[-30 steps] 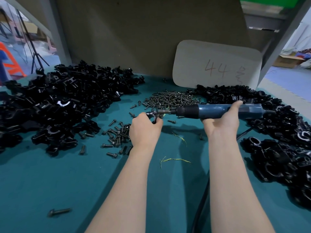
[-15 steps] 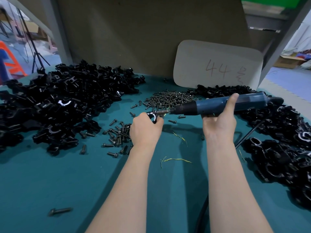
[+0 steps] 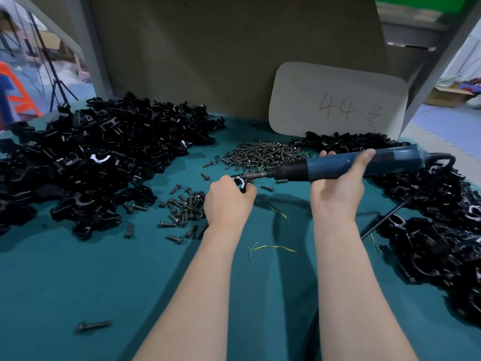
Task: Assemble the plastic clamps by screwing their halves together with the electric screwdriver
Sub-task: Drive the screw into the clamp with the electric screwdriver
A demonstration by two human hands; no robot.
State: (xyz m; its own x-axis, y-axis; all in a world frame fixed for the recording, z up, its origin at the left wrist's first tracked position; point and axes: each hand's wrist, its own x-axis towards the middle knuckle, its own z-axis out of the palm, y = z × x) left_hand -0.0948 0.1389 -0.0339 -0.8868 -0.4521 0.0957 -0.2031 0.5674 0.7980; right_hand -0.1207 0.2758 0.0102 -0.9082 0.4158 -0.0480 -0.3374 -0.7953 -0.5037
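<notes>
Screwdriver [image 3: 331, 169] tilted higher, clasped by right grip [image 3: 335, 196]; left grip [image 3: 229, 201] pinches glossy black clamp [image 3: 241, 182].

The pale card [image 3: 338, 100] leaning at the back shows a red handwritten "44", then one unreadable mark.

Black clamp [image 3: 240, 182] in the left hand [image 3: 229, 204], blue screwdriver [image 3: 328, 168] in the right hand [image 3: 337, 196]

Pale card marked 44 [image 3: 338, 100] against the back board [image 3: 208, 61]; yellowish strands [image 3: 273, 247] on the teal tabletop [image 3: 78, 269]
</notes>
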